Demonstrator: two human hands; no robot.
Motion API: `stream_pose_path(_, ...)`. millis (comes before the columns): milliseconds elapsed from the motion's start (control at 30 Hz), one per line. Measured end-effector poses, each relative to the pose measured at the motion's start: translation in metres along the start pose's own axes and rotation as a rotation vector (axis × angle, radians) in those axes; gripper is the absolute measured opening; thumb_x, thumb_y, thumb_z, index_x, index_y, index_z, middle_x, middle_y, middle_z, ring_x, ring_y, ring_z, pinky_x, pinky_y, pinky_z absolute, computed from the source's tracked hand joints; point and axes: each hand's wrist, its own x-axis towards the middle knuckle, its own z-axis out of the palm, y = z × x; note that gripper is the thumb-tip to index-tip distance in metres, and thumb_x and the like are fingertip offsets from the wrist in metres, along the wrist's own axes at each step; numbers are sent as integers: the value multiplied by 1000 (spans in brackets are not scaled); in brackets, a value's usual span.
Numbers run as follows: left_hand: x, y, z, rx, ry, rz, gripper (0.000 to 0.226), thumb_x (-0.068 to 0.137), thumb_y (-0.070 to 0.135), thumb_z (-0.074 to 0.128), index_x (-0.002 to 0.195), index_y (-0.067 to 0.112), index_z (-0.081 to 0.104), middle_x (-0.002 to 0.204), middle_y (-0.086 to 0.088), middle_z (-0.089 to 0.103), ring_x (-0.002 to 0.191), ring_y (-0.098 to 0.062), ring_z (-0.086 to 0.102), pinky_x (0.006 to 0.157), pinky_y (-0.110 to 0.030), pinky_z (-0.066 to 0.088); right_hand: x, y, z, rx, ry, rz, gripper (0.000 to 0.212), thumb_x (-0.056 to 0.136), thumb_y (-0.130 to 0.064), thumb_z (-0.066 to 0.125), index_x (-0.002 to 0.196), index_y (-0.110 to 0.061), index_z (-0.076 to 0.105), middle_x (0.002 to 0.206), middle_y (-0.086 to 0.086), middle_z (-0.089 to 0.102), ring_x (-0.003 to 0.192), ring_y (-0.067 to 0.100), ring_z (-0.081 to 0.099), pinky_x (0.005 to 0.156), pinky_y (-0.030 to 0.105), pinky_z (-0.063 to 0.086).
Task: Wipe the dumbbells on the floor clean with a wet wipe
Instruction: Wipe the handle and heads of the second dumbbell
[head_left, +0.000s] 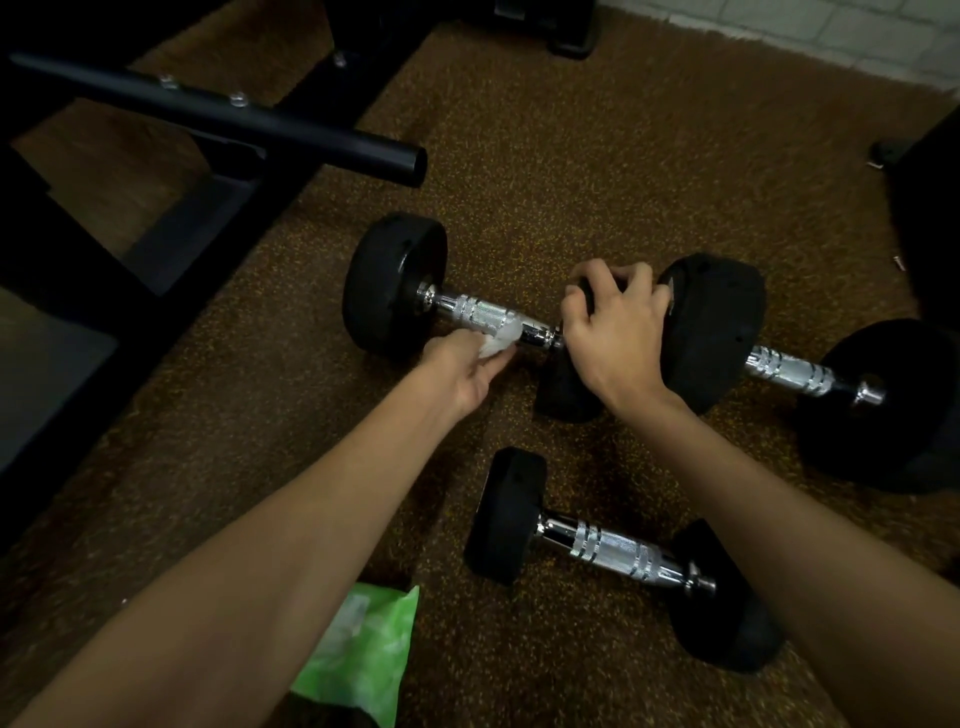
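Observation:
Three dumbbells with black heads and chrome handles lie on the brown speckled floor. My left hand (464, 371) pinches a white wet wipe (500, 340) against the chrome handle of the far-left dumbbell (395, 283). My right hand (615, 332) grips that dumbbell's right head from above, fingers curled over it. A second dumbbell (789, 371) lies to the right, its near head just behind my right hand. The third dumbbell (613, 551) lies nearest me, partly under my right forearm.
A green pack of wet wipes (363, 654) lies on the floor under my left forearm. A black tube and frame of gym equipment (223, 117) stand at the upper left. A dark object (924, 218) stands at the right edge.

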Motion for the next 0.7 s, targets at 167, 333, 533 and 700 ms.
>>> stream_pose_path(167, -20, 7, -1, 99, -3, 52, 28, 94, -12, 40, 120, -11, 50, 100, -16, 57, 86, -23, 60, 84, -34, 51, 2, 2, 1, 2, -1, -5, 32, 96, -33, 40, 118, -18, 58, 122, 15, 50, 121, 30, 41, 98, 35, 12)
stream_pose_path(333, -32, 13, -13, 446, 0, 342, 29, 96, 7, 48, 123, 3, 58, 109, -12, 65, 102, -24, 64, 86, -33, 54, 3, 0, -2, 34, -2, 2, 29, 97, -30, 41, 115, -17, 59, 121, 15, 50, 121, 29, 40, 98, 34, 10)
stream_pose_path(533, -15, 11, -20, 1186, -22, 1023, 46, 95, -2, 45, 139, 12, 46, 139, -8, 51, 131, -14, 44, 107, -16, 29, 1, 0, -2, 47, -9, 17, 32, 97, -32, 42, 120, -18, 58, 123, 15, 48, 122, 30, 38, 99, 35, 13)
stream_pose_path(700, -5, -15, -46, 1399, -209, 1073, 82, 79, -28, 41, 147, 15, 28, 157, -7, 21, 147, -15, 10, 119, -27, 9, 2, 1, 0, 28, 6, 6, 32, 97, -32, 41, 120, -17, 58, 123, 16, 49, 122, 29, 40, 99, 36, 11)
